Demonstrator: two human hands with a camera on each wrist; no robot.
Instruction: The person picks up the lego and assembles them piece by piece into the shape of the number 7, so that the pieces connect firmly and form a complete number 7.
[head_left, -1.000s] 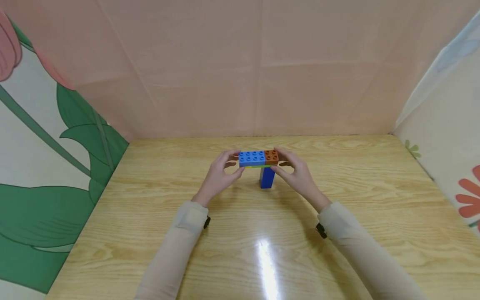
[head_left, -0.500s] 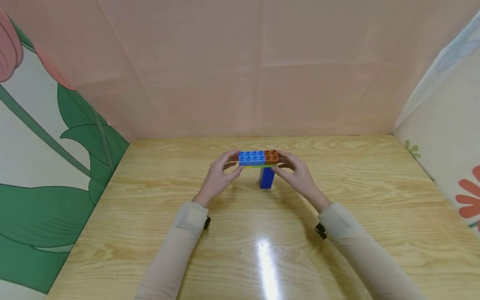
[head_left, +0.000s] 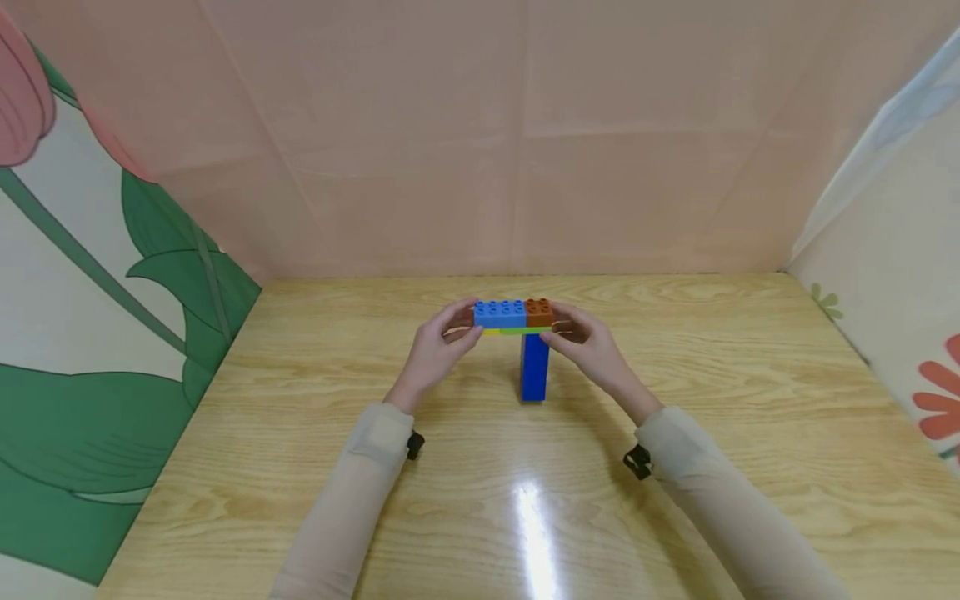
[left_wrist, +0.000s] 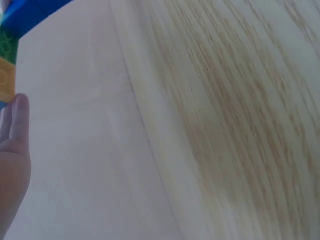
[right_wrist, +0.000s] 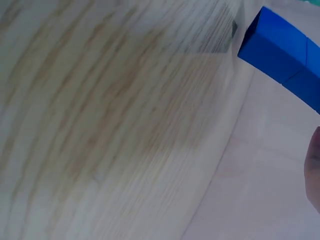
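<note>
Both hands hold one joined toy-brick build in the head view, above the wooden table. Its top row is a light blue brick (head_left: 500,317) beside a brown brick (head_left: 538,313), studs up. Thin edges of a yellow brick (head_left: 491,332) and a green brick (head_left: 517,331) show underneath. From the right end a dark blue brick column (head_left: 535,368) hangs down; in the right wrist view its lower end (right_wrist: 272,45) is free. My left hand (head_left: 437,348) pinches the left end between thumb and fingers. My right hand (head_left: 597,350) grips the right end, its fingertips partly hidden.
The light wooden table (head_left: 337,475) runs back to a pinkish cloth wall (head_left: 397,167). A panel with large green leaves (head_left: 82,450) stands at the left, a flower-printed panel (head_left: 892,275) at the right. Glare (head_left: 534,533) lies on the near tabletop.
The brick build has tilted: more of the dark blue column shows below, its foot now lower in view, and the studded top looks flatter. Both hands keep their hold. The head view shifted slightly.
</note>
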